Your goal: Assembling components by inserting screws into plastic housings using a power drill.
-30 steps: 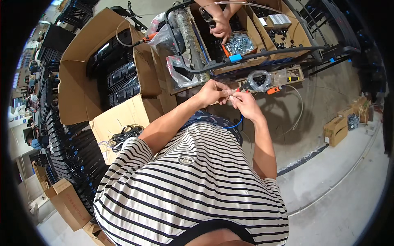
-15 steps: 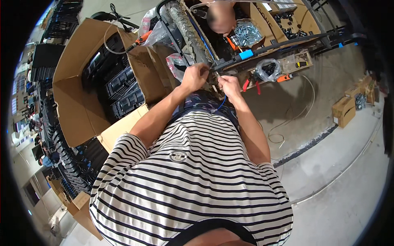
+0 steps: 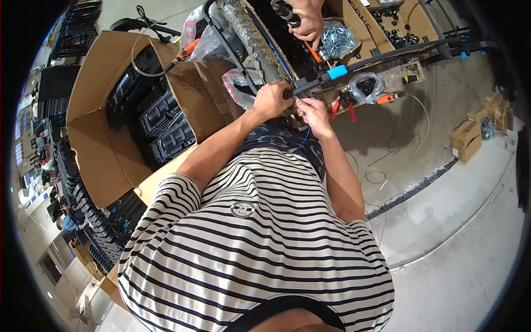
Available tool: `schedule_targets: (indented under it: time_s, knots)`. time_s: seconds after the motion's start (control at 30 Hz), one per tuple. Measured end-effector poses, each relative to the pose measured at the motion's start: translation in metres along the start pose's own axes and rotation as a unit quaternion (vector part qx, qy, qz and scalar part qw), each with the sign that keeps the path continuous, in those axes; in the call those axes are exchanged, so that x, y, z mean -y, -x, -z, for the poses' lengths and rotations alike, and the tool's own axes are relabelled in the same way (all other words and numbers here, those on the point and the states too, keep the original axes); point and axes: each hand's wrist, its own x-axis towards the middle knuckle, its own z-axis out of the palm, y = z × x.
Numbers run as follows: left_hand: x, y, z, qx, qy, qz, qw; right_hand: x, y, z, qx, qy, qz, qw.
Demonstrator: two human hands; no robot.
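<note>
My left hand (image 3: 272,100) is closed round the near end of a black metal bar (image 3: 326,79) that carries a blue band (image 3: 337,72). Close beside it, my right hand (image 3: 314,117) pinches a small part at the underside of that end; the part is mostly hidden by the fingers. A thin blue cord (image 3: 306,135) hangs below my right hand toward my lap. Just right of that hand, red-handled pliers (image 3: 344,109) rest at the edge of the bench. Across from me another person's hand (image 3: 307,25) grips a dark power tool (image 3: 285,13) by the box of screws.
Metal screws (image 3: 337,39) fill a cardboard box beyond the bar. A bag of black parts (image 3: 366,87) and an orange air tool (image 3: 390,98) with a hose lie to the right. On the left stands a large open carton (image 3: 99,119) of black plastic parts. Small cartons (image 3: 466,139) sit on the floor.
Both my hands have shifted slightly right, the left one now wrapped over the bar's end. The other person's hand with the power tool has come into sight beside the screws.
</note>
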Motion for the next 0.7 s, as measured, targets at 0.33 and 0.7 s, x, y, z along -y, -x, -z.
schedule_targets:
  time_s: [0.33,0.7]
  knots:
    - [0.01,-0.007,0.009,0.026,0.079,-0.036,0.996,-0.013,-0.01,-0.028,-0.122,0.119,0.06,0.984]
    - [0.022,-0.04,0.014,0.081,0.052,-0.023,0.995,0.006,-0.014,-0.026,-0.064,-0.049,-0.014,0.997]
